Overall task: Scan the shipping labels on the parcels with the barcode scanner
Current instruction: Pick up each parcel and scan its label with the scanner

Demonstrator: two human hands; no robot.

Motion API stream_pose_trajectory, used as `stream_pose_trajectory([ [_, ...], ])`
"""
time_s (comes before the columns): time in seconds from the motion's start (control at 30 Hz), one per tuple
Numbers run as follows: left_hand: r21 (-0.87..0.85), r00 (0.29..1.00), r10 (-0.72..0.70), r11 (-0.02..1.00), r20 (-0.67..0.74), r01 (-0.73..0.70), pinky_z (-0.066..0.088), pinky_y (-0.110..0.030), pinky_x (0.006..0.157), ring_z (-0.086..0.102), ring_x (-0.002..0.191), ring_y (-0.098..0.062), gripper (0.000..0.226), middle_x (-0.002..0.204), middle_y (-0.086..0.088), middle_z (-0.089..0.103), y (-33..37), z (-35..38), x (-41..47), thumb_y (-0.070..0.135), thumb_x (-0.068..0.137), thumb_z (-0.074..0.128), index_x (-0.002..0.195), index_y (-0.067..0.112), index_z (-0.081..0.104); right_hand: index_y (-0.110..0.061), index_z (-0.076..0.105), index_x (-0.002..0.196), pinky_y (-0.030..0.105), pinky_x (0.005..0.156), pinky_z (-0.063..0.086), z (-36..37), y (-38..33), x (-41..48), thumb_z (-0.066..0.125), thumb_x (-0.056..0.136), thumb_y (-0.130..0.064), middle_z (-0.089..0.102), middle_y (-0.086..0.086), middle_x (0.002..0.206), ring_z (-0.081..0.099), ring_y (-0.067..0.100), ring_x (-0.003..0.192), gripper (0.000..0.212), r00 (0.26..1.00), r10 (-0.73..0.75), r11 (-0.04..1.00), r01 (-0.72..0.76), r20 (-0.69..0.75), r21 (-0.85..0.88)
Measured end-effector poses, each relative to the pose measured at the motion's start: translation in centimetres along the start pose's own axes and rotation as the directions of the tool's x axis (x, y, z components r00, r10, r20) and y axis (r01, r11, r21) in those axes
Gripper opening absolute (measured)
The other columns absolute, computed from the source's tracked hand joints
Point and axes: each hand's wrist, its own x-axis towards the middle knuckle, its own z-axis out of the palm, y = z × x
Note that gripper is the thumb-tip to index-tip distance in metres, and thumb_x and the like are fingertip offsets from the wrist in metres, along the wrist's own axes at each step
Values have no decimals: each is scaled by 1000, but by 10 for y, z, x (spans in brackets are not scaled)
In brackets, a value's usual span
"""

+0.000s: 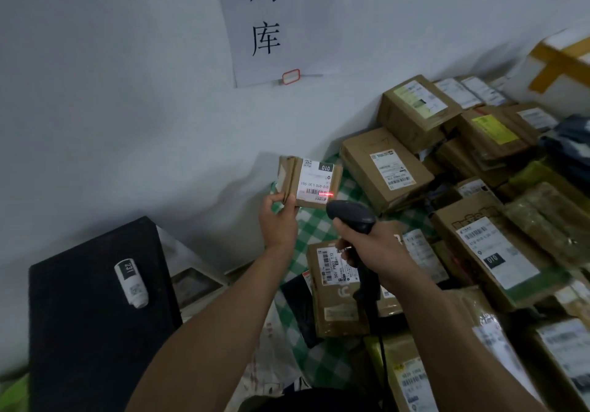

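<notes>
The left hand [277,220] pinches the small parcel [314,184] above the worktop's [314,228] far left corner while the right hand [375,247] grips the barcode scanner [351,215], whose red line [326,193] clips only the barcode's end, risking a misread.

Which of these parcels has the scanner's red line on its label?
The small brown parcel lifted in the left hand; the scanner casts its red line across its barcode. The rest lie on the checked cloth.

Held parcel [311,183] just beyond scanner [351,215].
</notes>
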Motion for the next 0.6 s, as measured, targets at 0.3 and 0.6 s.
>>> stream_pose_trajectory([
  [0.3,-8,1000,-1,1000,-20,0,59,-16,75,70,101,-13,13,115,0,66,-2,-3,-2,12,100,67,94,21,59,-26,69,118,28,57,50,-3,-1,-8,69,100,-29,68,8,76,59,16,61,18,999,9,1000,-9,47,12],
  [0.6,-42,982,-183,983,-37,181,59,-16,70,71,96,-14,10,121,-16,68,-20,-7,17,5,99,65,103,9,56,-32,68,120,29,66,55,-4,4,-8,69,100,-33,75,9,92,67,16,66,20,1000,16,1000,-16,24,-11],
])
